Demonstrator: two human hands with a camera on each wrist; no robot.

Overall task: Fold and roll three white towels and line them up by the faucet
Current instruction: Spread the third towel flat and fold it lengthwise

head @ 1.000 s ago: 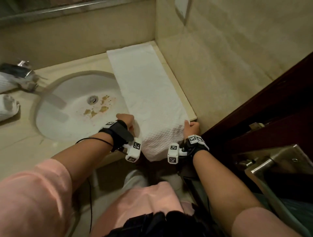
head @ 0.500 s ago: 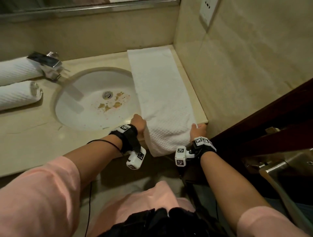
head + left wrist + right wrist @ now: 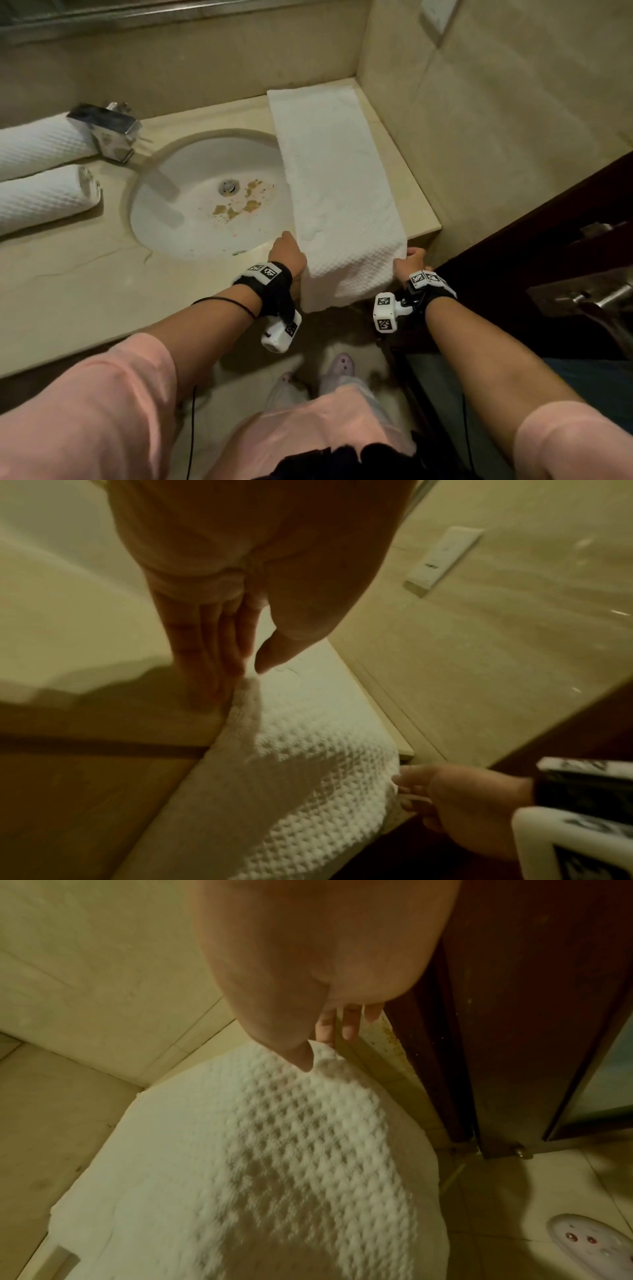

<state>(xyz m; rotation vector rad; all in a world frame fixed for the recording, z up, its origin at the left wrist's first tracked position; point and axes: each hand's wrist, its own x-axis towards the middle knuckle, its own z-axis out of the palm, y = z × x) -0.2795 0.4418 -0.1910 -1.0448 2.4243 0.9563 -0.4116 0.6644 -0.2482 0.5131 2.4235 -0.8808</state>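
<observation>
A long folded white towel lies on the counter right of the sink, and its near end hangs over the front edge. My left hand pinches the towel's left edge between thumb and fingers. At the opposite edge, my right hand pinches the waffle-textured cloth with the thumb on top. Two rolled white towels lie side by side left of the chrome faucet.
The sink bowl has brown stains near the drain. A tiled wall borders the counter on the right, with a dark wooden door beyond it. My feet in light shoes stand on the floor below.
Both hands keep their hold on the towel's near end. My head has turned left, bringing the faucet and the two rolled towels fully into view.
</observation>
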